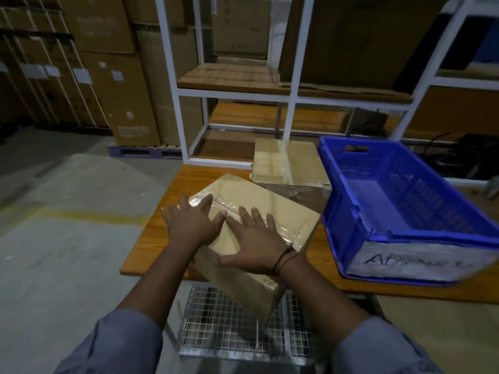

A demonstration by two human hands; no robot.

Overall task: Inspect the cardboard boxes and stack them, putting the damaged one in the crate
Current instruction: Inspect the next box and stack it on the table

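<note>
Near box (283, 211) lies on the wooden table (151, 244), turned at an angle, its near corner sticking out past the table edge above a wire mesh basket (229, 327). Both hands are flat on its top. The left hand (189, 222) has straight, spread fingers near the left edge. The right hand (256, 244) is also splayed wide and presses beside it, thumbs close together. Neither hand grips; the palms just press on the lid.

A second box (286, 160) sits behind it on the table, close to the first but whether they touch is unclear. The blue crate (340, 184) stands just right of both boxes and carries a white handwritten label I can't read. White shelf frame (291, 101) behind.

Handling guess: corrugated cardboard, stiff at the walls, lid likely gives a bit under the palms. Weight can't be told from here. Shiny clear tape runs along the top seam and near end, so it looks slick and a poor spot for fingers. Better to take it by two opposite side walls or under the bottom edges. The overhanging corner could tip if pressed near that end. No obvious damage shows on the top face; the other faces are hidden.
</note>
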